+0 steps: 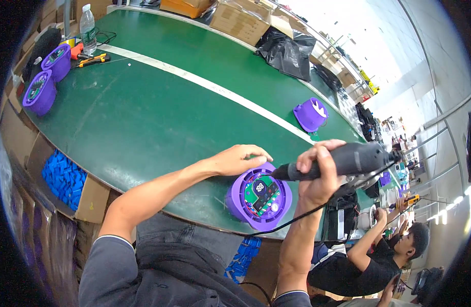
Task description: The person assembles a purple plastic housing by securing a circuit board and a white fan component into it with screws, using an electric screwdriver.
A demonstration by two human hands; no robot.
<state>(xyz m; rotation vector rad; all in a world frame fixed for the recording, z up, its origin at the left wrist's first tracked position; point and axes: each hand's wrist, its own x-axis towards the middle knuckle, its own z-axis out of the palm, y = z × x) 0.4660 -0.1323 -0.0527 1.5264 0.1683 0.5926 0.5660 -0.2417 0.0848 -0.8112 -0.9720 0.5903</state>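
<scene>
My right hand (pixel 320 171) is wrapped round a black corded electric screwdriver (pixel 358 158). Its narrow nose points left, over the right far side of a round purple housing (pixel 239 207) near the table's front edge. Inside the housing sits a green circuit board (pixel 256 203) with a dark panel and small parts. My left hand (pixel 240 159) curves along the housing's far rim, with the thumb against it. Its other fingers are partly hidden. The screwdriver's cable hangs past my right forearm and across the housing's near side. I cannot tell whether the tip touches a screw.
Another purple housing (pixel 311 114) lies across the white line (pixel 205 86) on the green table (pixel 143 112). At the far left are two purple housings (pixel 40 93) with boards, a water bottle (pixel 88 30) and a yellow-black cutter (pixel 94 60). A co-worker (pixel 378 256) sits at right.
</scene>
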